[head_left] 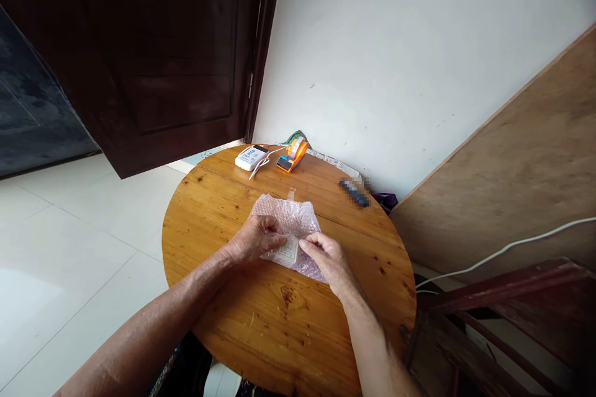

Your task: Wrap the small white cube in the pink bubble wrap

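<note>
A sheet of clear, pinkish bubble wrap (pixel 295 212) lies spread on the round wooden table (pixel 233 310). On or under a layer of it, near its lower middle, is a small flat pale rectangular piece (pixel 289 250) whose kind I cannot make out. My left hand (pixel 258 238) is closed, thumb and fingers pinching the wrap at the piece's upper left. From the other side my right hand (pixel 328 257) pinches the wrap close to the piece's right edge. A short strip of clear tape (pixel 292 193) sticks out at the wrap's far edge.
Toward the back stand an orange tape dispenser (pixel 293 156) and a white box-like device (pixel 252 157) with a white cable. A dark, blurred-out object (pixel 354 192) lies at the back right. A dark door (pixel 186 62) and white wall (pixel 395 62) border the table's far side.
</note>
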### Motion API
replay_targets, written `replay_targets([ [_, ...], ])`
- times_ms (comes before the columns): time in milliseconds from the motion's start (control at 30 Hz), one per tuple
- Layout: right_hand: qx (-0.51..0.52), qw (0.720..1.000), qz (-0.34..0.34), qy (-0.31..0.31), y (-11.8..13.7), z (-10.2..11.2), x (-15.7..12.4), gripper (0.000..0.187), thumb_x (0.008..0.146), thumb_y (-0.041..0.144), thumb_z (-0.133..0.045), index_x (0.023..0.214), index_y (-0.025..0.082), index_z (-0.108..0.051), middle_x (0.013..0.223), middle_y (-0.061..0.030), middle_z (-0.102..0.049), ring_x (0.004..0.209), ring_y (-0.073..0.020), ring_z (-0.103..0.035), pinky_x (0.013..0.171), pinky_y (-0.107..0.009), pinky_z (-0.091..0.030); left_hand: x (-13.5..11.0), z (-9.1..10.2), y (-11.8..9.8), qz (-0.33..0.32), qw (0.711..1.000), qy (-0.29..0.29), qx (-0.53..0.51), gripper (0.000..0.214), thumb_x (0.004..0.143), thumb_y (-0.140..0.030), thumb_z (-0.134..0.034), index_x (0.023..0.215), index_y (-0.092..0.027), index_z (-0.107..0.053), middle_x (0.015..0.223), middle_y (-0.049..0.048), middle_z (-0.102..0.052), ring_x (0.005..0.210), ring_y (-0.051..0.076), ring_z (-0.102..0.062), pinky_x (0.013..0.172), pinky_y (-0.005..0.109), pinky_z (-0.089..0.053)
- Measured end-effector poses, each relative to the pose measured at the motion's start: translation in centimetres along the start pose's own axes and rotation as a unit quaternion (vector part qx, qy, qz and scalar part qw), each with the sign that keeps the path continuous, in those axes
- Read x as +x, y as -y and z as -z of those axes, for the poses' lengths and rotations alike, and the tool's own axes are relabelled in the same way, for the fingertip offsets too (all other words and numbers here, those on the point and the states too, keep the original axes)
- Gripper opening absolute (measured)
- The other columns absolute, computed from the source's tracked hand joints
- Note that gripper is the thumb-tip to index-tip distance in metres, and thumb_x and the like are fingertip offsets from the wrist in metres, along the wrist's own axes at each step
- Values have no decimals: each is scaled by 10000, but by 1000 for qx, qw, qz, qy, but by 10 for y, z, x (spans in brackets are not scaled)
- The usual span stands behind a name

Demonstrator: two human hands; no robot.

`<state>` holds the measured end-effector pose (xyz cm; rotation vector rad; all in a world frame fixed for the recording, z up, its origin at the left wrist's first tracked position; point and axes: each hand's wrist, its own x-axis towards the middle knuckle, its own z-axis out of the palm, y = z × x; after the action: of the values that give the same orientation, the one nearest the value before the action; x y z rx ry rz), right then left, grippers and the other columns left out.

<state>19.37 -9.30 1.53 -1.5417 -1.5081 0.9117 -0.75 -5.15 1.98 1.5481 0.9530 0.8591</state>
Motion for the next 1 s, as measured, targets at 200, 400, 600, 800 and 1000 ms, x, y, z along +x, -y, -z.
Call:
replay_targets([
  [200,-45,988,133,-61,3,-1,-3,181,814,365,-633,914,219,-597,1014,-75,-694,909,-219,-658,776,-331,-528,1,-1,0,0,999,-18,40,118,707,-237,-659,667,-138,-610,647,-8,-582,626,108,-497,581,208,-397],
  [400,-181,934,303,-50,7,0,-5,84,890,270,-578,947,231,-625,1176,-91,-623,1107,-244,-587,930,-389,-494,1,-4,-4,4,998,-29,56,53,683,-194,-608,670,-148,-586,612,-36,-544,602,97,-470,567,198,-375],
  [600,-234,904,352,-72,5,-1,-3,80,907,231,-588,886,221,-665,1081,-83,-634,1008,-232,-600,895,-380,-499,1,-6,-5,11,999,-39,29,49,670,-193,-598,684,-151,-578,628,-37,-548,594,89,-469,564,194,-370],
  [800,-257,883,390,-52,14,-2,-7,149,929,191,-546,929,221,-692,978,-61,-679,1025,-225,-578,938,-390,-468,1,-6,-6,-2,999,-42,23,11,684,-149,-594,676,-141,-596,649,-30,-573,622,89,-498,609,197,-399],
  [1000,-337,864,371,-54,21,-3,-12,145,926,289,-565,952,205,-680,1033,-72,-704,1130,-269,-539,944,-426,-391,2,-4,-5,-3,998,-43,34,17,685,-130,-609,692,-131,-624,651,-31,-594,624,94,-518,615,203,-410],
])
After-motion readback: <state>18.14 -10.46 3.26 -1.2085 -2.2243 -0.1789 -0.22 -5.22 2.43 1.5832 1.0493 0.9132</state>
